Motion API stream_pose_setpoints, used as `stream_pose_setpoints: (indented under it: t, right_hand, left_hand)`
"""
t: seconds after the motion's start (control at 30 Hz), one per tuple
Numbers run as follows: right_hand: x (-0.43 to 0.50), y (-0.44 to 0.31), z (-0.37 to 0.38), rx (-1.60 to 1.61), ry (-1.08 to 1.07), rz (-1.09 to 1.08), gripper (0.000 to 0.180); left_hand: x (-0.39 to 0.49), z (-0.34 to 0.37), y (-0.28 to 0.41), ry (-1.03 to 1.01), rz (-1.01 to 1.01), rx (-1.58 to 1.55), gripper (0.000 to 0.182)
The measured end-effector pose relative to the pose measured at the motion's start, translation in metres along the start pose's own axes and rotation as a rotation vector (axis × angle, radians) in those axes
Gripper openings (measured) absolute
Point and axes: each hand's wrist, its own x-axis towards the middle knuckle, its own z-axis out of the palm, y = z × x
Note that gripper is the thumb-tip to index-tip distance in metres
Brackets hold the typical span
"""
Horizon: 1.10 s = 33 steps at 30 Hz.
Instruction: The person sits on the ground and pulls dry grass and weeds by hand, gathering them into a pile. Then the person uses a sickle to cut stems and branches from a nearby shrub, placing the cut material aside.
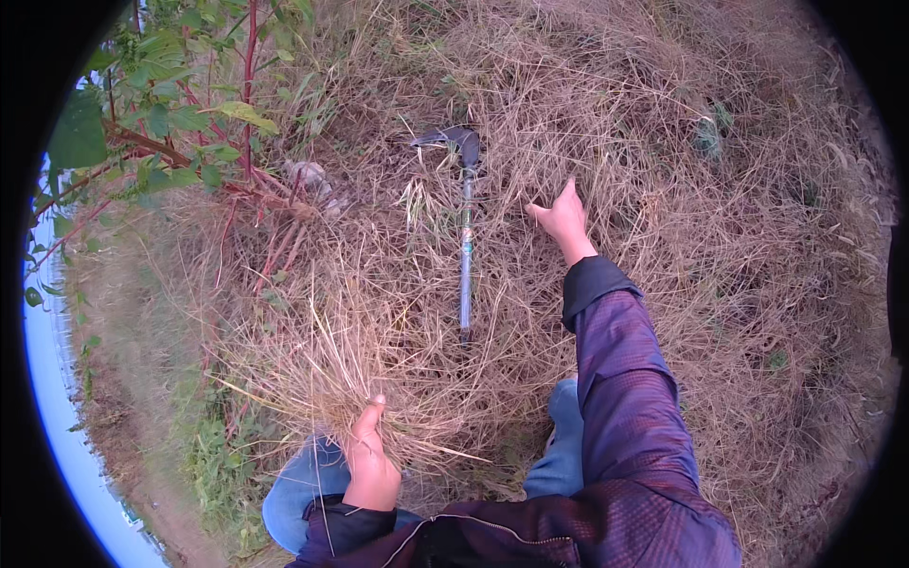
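My left hand (372,458) grips a bundle of dry grass (348,387) low in front of me, the thumb laid over the stalks. My right hand (564,216) reaches forward over the matted dry grass (625,170), thumb and a finger spread apart and nothing seen between them. Its other fingers are hidden. Between the two hands, farther out, a sickle (466,248) lies on the grass. Its dark curved blade (465,142) points left at the far end, and its metal handle runs back towards me. A few pale cut stalks (422,202) lie beside the handle.
A leafy plant with red stems (248,92) leans in at the upper left. Near its base sits a pale grey lump (310,177), perhaps a stone. Green weeds (220,454) grow at the lower left. My jeans-clad knees (557,440) are close below my arms.
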Motion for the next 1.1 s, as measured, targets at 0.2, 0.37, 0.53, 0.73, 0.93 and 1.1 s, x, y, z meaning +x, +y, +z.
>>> stream_pose_setpoints:
  t: [0.2, 0.37, 0.53, 0.73, 0.93, 1.1]
  right_hand:
    - [0.016, -0.015, 0.02, 0.239, -0.086, 0.237, 0.05]
    - [0.01, -0.019, 0.006, 0.327, -0.121, 0.083, 0.052]
    - [-0.023, -0.031, -0.011, 0.204, -0.123, -0.154, 0.047]
    - [-0.083, -0.071, -0.046, 0.382, -0.185, -0.262, 0.043]
    - [-0.198, -0.084, -0.055, 0.11, -0.592, -0.839, 0.036]
    - [-0.258, -0.062, -0.045, -0.025, -1.01, -1.466, 0.026]
  left_hand:
    - [-0.002, 0.011, -0.002, -0.011, -0.024, 0.029, 0.027]
    - [-0.01, 0.015, -0.005, -0.067, -0.013, -0.007, 0.024]
    - [-0.004, 0.011, -0.012, -0.075, 0.008, -0.001, 0.027]
    - [-0.014, 0.01, -0.016, -0.094, 0.01, -0.011, 0.034]
    - [-0.026, 0.009, -0.017, -0.141, 0.044, 0.065, 0.02]
    - [-0.039, 0.004, -0.014, -0.169, -0.048, 0.079, 0.02]
